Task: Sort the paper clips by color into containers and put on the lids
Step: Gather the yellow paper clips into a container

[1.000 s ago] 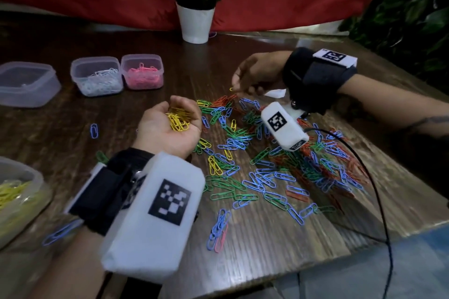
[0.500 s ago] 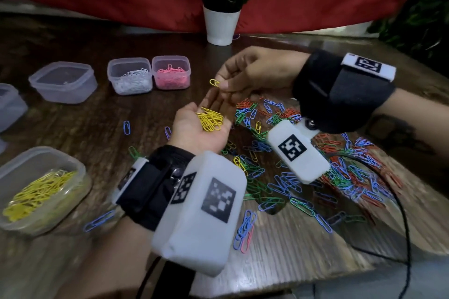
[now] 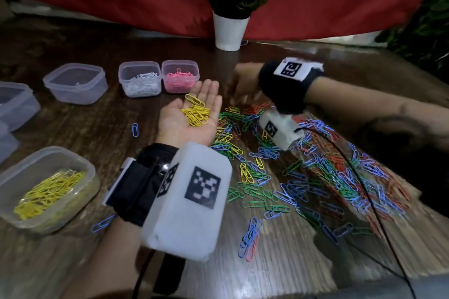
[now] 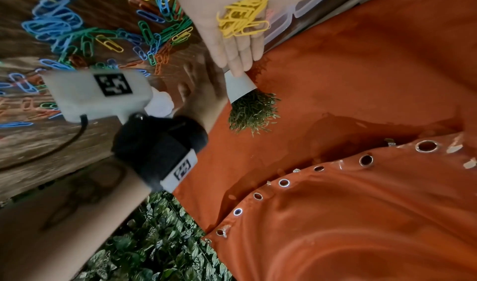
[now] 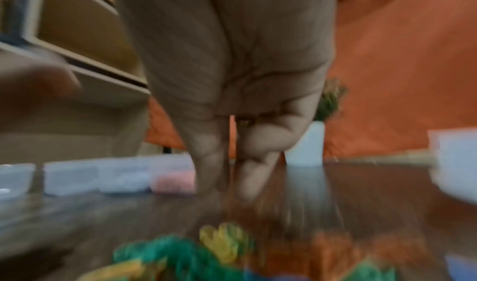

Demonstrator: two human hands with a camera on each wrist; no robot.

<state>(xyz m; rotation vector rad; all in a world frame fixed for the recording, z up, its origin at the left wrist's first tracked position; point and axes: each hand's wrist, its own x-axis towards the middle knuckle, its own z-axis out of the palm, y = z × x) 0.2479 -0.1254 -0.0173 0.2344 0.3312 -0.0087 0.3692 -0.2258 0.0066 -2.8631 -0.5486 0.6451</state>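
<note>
My left hand [image 3: 206,94] lies palm up and flat just left of the clip pile, with a heap of yellow paper clips [image 3: 196,113] on the palm; the left wrist view shows the same heap of yellow paper clips [image 4: 242,18] on my left hand [image 4: 237,51]. My right hand [image 3: 243,87] is blurred, reaching down to the table at the far edge of the mixed pile [image 3: 315,172]. In the right wrist view my right hand [image 5: 232,173] points its fingers straight down with the thumb apart, and I see nothing held. A tub of yellow clips [image 3: 80,160] stands front left.
At the back left stand tubs of white clips [image 3: 139,65] and pink clips [image 3: 179,63], plus an empty tub [image 3: 75,69] and more tubs [image 3: 17,90] at the left edge. A potted plant [image 3: 230,31] stands behind. A black cable [image 3: 364,189] crosses the pile. Stray clips [image 3: 250,238] lie near the front edge.
My right hand carried one yellow clip to my left palm, let it go and swung back down to the pile's far edge. My left hand has flattened out.
</note>
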